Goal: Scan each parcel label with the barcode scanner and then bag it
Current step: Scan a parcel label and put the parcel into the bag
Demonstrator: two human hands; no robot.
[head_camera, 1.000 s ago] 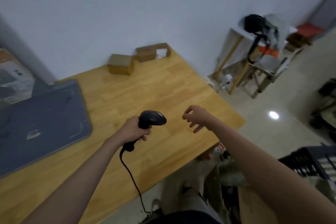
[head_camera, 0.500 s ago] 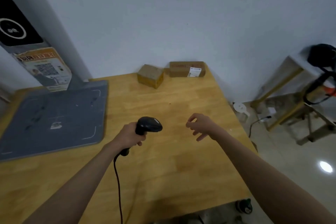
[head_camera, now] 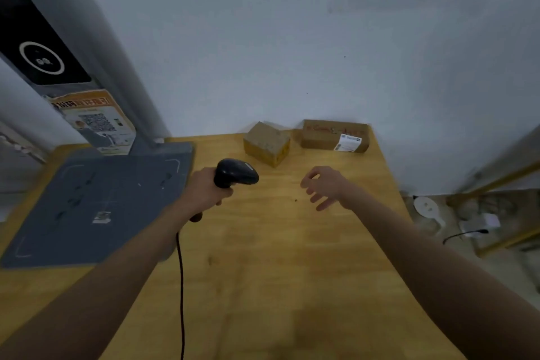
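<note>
**Scanner in the left hand, two parcels waiting by the wall**

The left hand grips the handle of a black barcode scanner, fingers curled round it, with the scanner's head pointing to the right and held above the table. A black cable hangs from the bottom of the handle and runs down out of the lower edge of the view. The right hand holds nothing: its fingers are spread and loosely bent, hovering above the wooden table, well apart from the scanner.

Beyond both hands, at the far edge of the table against the wall, lie two cardboard parcels. The small box sits turned at an angle, one corner facing the hands, just past the scanner's head. To its right, near it but apart, is the long box, lying flat along the wall with a white label on its near side toward the right end. Neither hand touches either parcel.

To the left of the left forearm a grey mat lies flat on the table. Behind it rises a grey post carrying a black panel with a white ring, and below that an orange-and-white poster printed with a QR code. The pale wall fills the background.
</note>
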